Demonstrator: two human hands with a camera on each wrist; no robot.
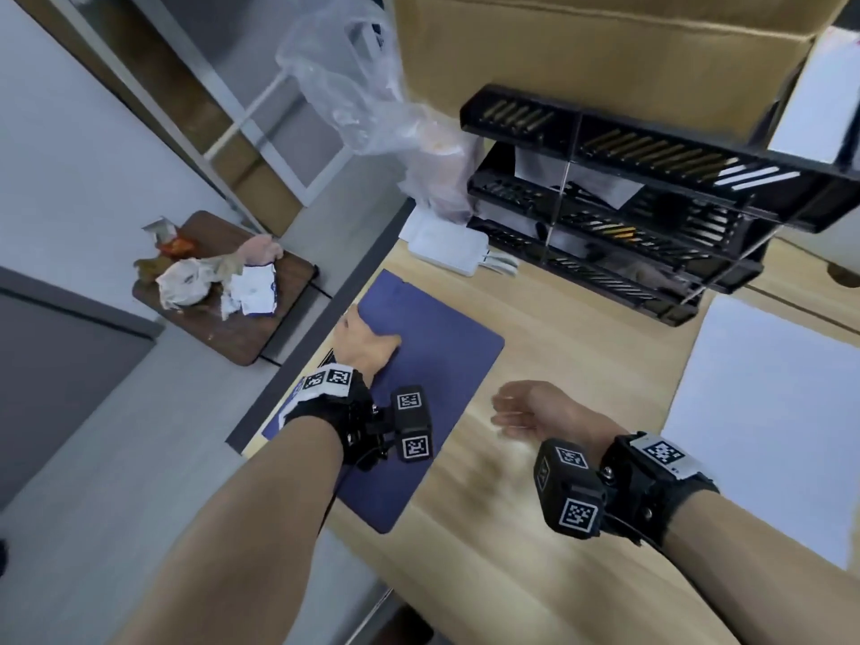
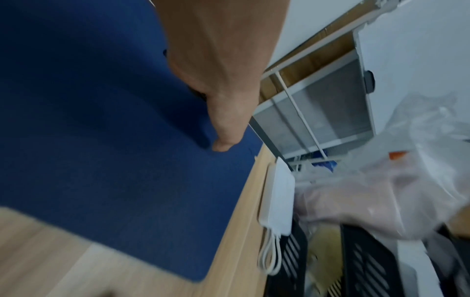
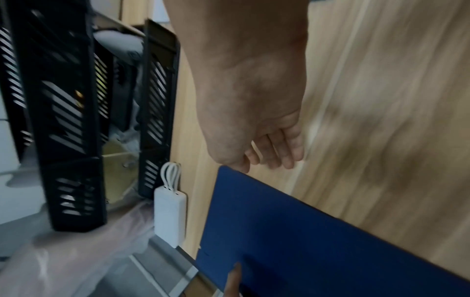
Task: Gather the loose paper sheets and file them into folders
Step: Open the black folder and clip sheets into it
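A dark blue folder (image 1: 442,365) lies shut on the wooden desk (image 1: 581,365), along its left edge. My left hand (image 1: 367,342) is at the folder's left side. Its thumb (image 2: 223,140) lies on the blue cover (image 2: 101,140), and the fingers seem curled over the edge, mostly hidden. To the right of the folder my right hand (image 1: 516,412) hovers over bare desk, blurred. Its fingers (image 3: 274,156) are loose and hold nothing, close to the folder's corner (image 3: 292,241). A stack of white paper sheets (image 1: 763,412) lies on the desk at the right.
A black stacked letter tray (image 1: 628,211) stands at the back, under a cardboard box (image 1: 581,48). A white power bank with cables (image 1: 446,249) and a clear plastic bag (image 1: 372,86) sit behind the folder. On the floor to the left, a small brown table (image 1: 232,337) holds crumpled rubbish.
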